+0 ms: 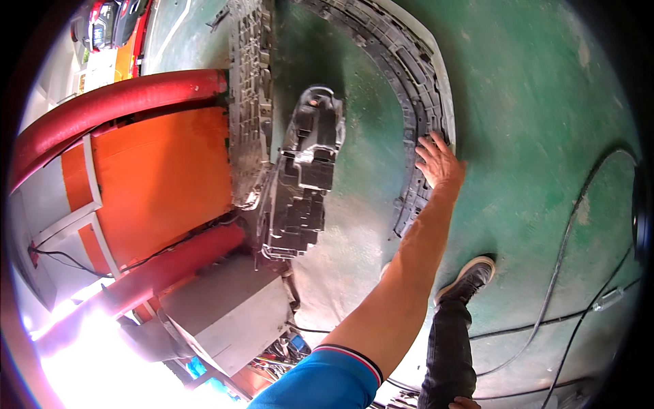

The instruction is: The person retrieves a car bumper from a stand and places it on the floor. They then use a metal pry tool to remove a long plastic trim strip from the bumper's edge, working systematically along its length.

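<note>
The person is reaching the right hand (pixel 437 162) down to a curved grey plastic panel (pixel 415 75) lying on the green floor (pixel 545 102), fingers spread flat on its edge, gripping nothing. Lifting it probably calls for a curled grip. The left hand is out of view.
</note>
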`<act>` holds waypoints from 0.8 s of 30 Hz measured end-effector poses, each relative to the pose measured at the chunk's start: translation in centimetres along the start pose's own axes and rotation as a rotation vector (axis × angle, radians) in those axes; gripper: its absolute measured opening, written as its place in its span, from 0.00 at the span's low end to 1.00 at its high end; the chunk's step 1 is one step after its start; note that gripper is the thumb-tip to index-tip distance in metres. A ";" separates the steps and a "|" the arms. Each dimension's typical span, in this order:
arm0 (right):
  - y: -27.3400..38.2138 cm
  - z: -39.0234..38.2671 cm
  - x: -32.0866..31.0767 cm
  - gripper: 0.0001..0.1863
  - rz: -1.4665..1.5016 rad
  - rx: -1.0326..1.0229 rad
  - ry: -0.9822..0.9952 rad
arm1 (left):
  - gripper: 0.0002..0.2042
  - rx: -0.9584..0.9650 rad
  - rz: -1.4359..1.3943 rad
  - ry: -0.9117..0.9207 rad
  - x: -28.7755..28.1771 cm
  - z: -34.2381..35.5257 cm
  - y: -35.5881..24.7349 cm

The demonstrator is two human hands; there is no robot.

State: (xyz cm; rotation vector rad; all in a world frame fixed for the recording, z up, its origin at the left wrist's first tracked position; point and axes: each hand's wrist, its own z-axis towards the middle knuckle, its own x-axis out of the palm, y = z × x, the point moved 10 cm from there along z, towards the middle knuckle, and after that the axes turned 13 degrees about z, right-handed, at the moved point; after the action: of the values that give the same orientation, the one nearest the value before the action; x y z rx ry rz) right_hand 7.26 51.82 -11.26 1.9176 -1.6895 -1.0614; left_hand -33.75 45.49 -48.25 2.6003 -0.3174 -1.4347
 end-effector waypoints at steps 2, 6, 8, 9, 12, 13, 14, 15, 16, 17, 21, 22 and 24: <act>0.6 0.5 -0.4 0.19 0.089 -0.029 -0.020 | 0.41 -0.032 0.140 -0.246 1.6 2.1 2.8; -0.3 -1.4 0.3 0.19 -0.030 -0.047 -0.050 | 0.32 0.058 0.091 -0.312 0.2 -0.1 2.4; -1.1 -2.3 1.4 0.18 -0.050 0.021 0.002 | 0.33 0.094 0.018 -0.304 -2.1 -1.5 4.4; -0.4 -2.4 1.8 0.18 -0.123 -0.023 -0.012 | 0.33 0.119 0.039 -0.313 -3.8 -2.6 5.1; -0.7 -2.7 4.2 0.16 -0.187 -0.056 0.019 | 0.34 0.174 0.051 -0.351 -9.8 -6.6 8.0; -0.2 -3.2 5.0 0.15 -0.264 -0.035 0.060 | 0.34 0.184 0.020 -0.356 -11.6 -8.0 9.3; 0.0 -2.6 5.8 0.15 -0.338 -0.039 0.102 | 0.34 0.176 -0.015 -0.370 -13.4 -8.7 11.3; 0.4 -2.4 6.5 0.14 -0.418 -0.022 0.131 | 0.34 0.189 -0.054 -0.361 -15.4 -9.8 12.5; -0.2 -2.0 7.1 0.12 -0.380 0.073 0.170 | 0.33 0.201 -0.100 -0.363 -17.5 -10.8 13.6; 1.9 -1.4 7.0 0.12 -0.357 -0.003 0.084 | 0.33 0.200 -0.138 -0.363 -19.5 -11.7 15.6; -0.2 -2.0 9.7 0.15 -0.483 0.148 0.236 | 0.33 0.218 -0.282 -0.355 -27.0 -14.8 22.4; -0.3 -1.8 10.0 0.17 -0.486 0.161 0.286 | 0.33 0.214 -0.298 -0.345 -28.5 -15.4 24.6; 1.2 -1.9 8.5 0.13 -0.423 -0.108 0.033 | 0.33 0.269 -0.322 -0.358 -31.3 -17.1 27.0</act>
State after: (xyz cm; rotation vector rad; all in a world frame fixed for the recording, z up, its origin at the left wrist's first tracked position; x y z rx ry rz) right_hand 7.81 43.09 -11.69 2.2615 -1.2059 -1.2301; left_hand -38.50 28.10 -7.31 2.6800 -0.1418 -2.1096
